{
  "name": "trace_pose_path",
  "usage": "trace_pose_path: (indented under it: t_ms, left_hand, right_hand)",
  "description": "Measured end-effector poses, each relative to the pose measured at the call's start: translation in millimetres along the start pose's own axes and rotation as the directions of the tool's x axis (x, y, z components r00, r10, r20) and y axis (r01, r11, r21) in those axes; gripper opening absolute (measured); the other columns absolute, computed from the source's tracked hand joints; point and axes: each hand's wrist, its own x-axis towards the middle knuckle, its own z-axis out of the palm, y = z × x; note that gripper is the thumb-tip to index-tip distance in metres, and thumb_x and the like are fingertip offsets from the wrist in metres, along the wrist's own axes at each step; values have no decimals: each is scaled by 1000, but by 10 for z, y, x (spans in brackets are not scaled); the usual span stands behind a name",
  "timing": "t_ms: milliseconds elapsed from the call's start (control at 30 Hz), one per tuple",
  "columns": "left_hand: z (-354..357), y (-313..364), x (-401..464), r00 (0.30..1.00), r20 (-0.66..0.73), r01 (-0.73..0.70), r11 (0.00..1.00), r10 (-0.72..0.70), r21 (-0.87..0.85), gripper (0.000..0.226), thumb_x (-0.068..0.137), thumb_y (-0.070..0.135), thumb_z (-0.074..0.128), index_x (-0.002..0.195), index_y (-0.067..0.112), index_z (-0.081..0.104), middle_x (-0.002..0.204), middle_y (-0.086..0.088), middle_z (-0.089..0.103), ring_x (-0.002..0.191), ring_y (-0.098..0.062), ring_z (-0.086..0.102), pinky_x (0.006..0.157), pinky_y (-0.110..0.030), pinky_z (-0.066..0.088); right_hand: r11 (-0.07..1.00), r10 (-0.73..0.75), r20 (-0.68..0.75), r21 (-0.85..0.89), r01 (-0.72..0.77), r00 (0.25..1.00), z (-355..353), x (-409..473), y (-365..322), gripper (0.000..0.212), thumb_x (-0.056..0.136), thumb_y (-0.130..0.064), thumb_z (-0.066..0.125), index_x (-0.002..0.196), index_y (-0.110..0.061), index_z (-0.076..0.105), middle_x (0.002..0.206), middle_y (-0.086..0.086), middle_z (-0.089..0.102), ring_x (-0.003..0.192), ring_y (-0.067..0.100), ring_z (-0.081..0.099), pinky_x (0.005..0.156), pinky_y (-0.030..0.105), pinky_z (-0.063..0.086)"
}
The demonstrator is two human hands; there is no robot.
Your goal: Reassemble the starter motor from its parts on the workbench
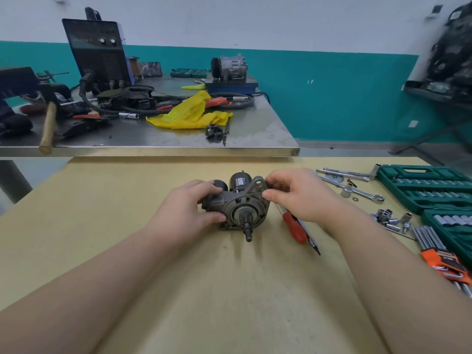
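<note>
Tan workbench [127, 226], teal-and-white wall behind. Starter motor [237, 200] lies mid-bench, shaft end toward the person, looking mostly together: nose housing, body and the smaller cylinder beside it read as one unit. Left hand [189, 205] grips the housing's left side, fingers curled round it; right hand [296, 195] pinches the mounting flange at its right edge. Judged late stage: seating or aligning the front housing, fasteners likely still to go in, though bolt holes are too small to check. Red-handled screwdriver [296, 228] lies just beside the motor, under the right wrist. Wrenches [357, 190], loose sockets [390, 218] and green socket case [429, 190] crowd the right edge; bare bench left and near. Steel table [178, 139] beyond holds clutter.
</note>
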Motion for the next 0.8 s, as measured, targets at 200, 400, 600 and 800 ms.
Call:
trace_pose_path:
  t_ms: [200, 400, 600, 800]
  left_hand:
    - [102, -53, -53, 999, -40, -29, 999, 28, -28, 57, 80, 21, 96, 132, 24, 73, 137, 10, 65, 132, -4, 60, 111, -22, 47]
    - [150, -47, -128, 997, -73, -33, 997, 28, -64, 55, 84, 21, 92, 135, 21, 72, 143, 9, 62, 126, 20, 54, 112, -29, 52]
    - [80, 1, -105, 1000, -30, -6, 999, 8, 46, 50, 89, 30, 88, 135, 33, 69, 143, 24, 56, 140, 4, 50, 113, -18, 38]
    - [-107, 150, -112, 995, 66, 59, 990, -68, 131, 57, 94, 39, 81, 147, 41, 60, 156, 28, 46, 147, 0, 44, 115, -20, 33]
  right_hand:
    - [1000, 10, -16, 21, -10, 1000, 22, -3, 31, 5, 97, -37, 73, 93, -41, 72, 84, -15, 71, 80, 6, 65, 77, 34, 57]
    - [1000, 23, -10, 17, -22, 1000, 47, -19, 13, 2, 99, -41, 70, 98, -42, 71, 85, -11, 72, 83, 9, 68, 79, 36, 59]
    - [995, 64, -5, 75, -64, 998, 114, -42, 22, 12, 101, -33, 68, 93, -43, 68, 86, -19, 72, 79, 1, 70, 76, 30, 55]
    - [979, 138, -80, 163, -124, 987, 241, -112, -35, 14, 104, -33, 64, 105, -47, 69, 92, -20, 74, 80, 2, 73, 78, 32, 57]
